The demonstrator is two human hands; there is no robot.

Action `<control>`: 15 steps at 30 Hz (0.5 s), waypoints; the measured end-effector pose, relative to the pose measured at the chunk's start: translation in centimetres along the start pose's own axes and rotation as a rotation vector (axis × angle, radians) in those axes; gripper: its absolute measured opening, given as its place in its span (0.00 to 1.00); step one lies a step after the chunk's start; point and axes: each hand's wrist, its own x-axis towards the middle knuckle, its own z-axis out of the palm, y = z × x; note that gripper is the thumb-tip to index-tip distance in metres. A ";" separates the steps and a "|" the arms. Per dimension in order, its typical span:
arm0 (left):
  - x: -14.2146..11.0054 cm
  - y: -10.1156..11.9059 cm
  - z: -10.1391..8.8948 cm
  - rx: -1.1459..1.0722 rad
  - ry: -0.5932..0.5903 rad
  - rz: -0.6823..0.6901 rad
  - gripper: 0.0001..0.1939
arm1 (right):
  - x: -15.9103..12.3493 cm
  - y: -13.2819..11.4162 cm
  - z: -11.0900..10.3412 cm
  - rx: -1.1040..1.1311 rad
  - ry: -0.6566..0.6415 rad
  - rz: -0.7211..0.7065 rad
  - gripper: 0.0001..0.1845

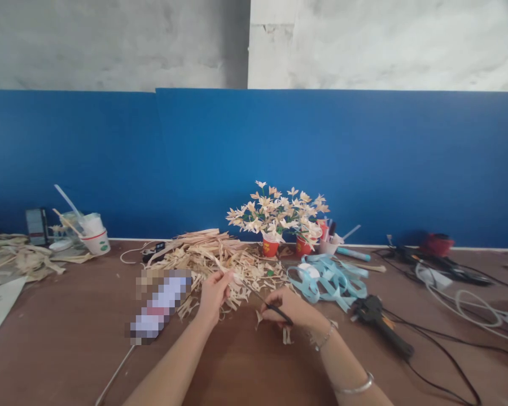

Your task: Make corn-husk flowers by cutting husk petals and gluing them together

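My left hand is closed in a pinch on a pale straw strip at the near edge of a heap of straw strips. My right hand is closed around black-handled scissors, whose thin blades reach up and left toward the strip. A small straw piece lies on the brown table just under my right wrist.
Straw flowers stand in red cups by the blue wall. Light blue ribbon and a black glue gun with cables lie to the right. A white cup and more straw sit far left. A blurred object lies left of my hand.
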 end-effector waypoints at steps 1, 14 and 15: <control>0.0 0.1 0.0 0.011 -0.014 -0.005 0.16 | 0.0 0.0 0.0 -0.001 -0.010 0.008 0.11; -0.1 0.2 -0.2 0.028 -0.204 -0.132 0.15 | -0.3 0.3 -0.5 0.030 -0.099 -0.012 0.13; -0.1 0.2 -0.3 0.019 -0.215 -0.144 0.15 | -0.3 0.3 -0.5 0.025 -0.105 -0.008 0.13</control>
